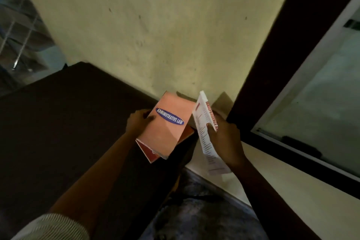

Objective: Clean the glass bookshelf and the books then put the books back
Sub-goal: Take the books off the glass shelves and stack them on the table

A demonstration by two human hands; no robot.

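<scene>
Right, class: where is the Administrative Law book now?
In the head view it is centre frame: the Administrative Law book lies on a red book, held by the left hand, just left of the white book in the right hand.

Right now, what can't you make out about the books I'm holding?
Head view:
1. The white book: the right hand covers part of its red title, and the small print is blurred.
2. The red book: the Administrative Law book hides most of it.
3. The left hand: its fingers are behind the books.
</scene>
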